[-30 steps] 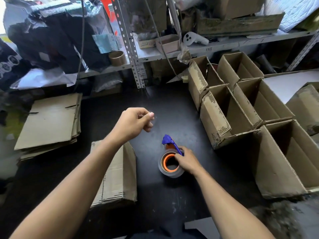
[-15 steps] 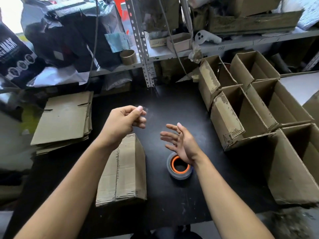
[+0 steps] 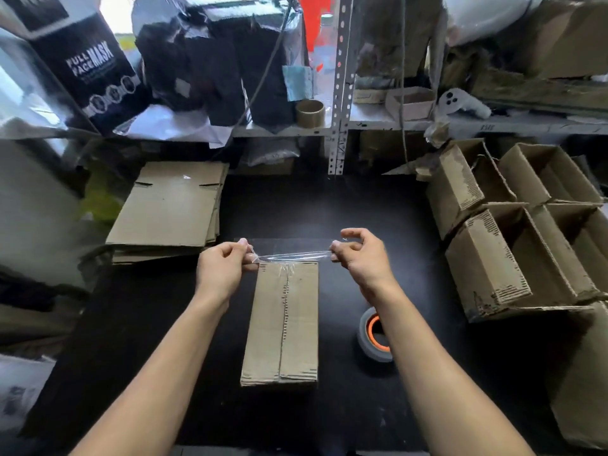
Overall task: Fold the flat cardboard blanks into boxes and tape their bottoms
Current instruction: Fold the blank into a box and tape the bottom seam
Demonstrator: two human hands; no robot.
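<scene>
Both hands, left hand (image 3: 221,270) and right hand (image 3: 362,258), pinch a clear tape strip (image 3: 291,257) taut crosswise, seemingly just over the far end of the box (image 3: 282,320) on the worktop (image 3: 345,209); box seam runs lengthwise, square to strip.

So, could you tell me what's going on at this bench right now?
A person is taping a folded box that lies bottom up on the black table. The left hand and right hand each pinch an end of a clear tape strip, stretched over the box's far end. The tape roll lies to the right, flat blanks to the left.
</scene>
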